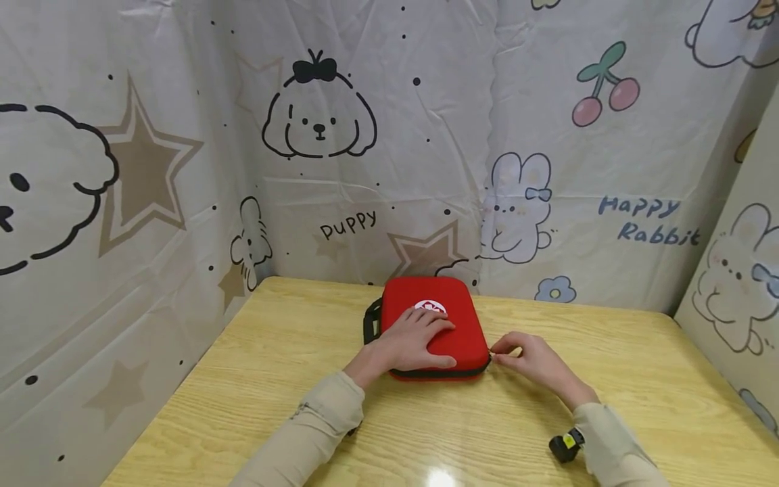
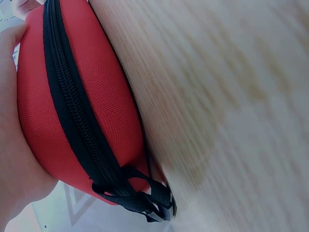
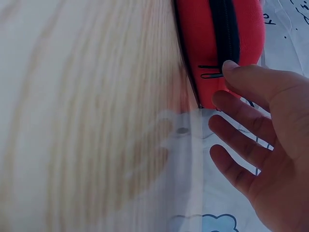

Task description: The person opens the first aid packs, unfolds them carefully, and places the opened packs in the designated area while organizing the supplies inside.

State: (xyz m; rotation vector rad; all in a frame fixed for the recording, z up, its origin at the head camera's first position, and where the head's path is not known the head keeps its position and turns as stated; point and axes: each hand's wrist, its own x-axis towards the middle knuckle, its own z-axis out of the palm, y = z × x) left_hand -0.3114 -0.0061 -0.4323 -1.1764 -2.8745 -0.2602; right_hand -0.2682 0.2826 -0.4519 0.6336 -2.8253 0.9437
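Note:
A red zippered case [image 1: 465, 321] with a white round emblem lies flat on the table, its black handle [image 1: 370, 323] at the left side. My left hand [image 1: 415, 341] rests on top of the lid with fingers spread, partly covering the emblem. A black zipper [image 2: 72, 99] runs round the case's side and appears closed along the stretch seen in the left wrist view. At the case's near right corner, my right hand [image 1: 538, 362] pinches a zipper pull between thumb and index finger. Thin black pull cords [image 3: 210, 75] stick out beside the thumb in the right wrist view.
The light wood table [image 1: 292, 352] extends round the case on both sides. A printed cloth [image 1: 426, 169] with cartoon animals hangs behind the table and along its sides. A black wrist device [image 1: 566, 445] hangs at the right sleeve.

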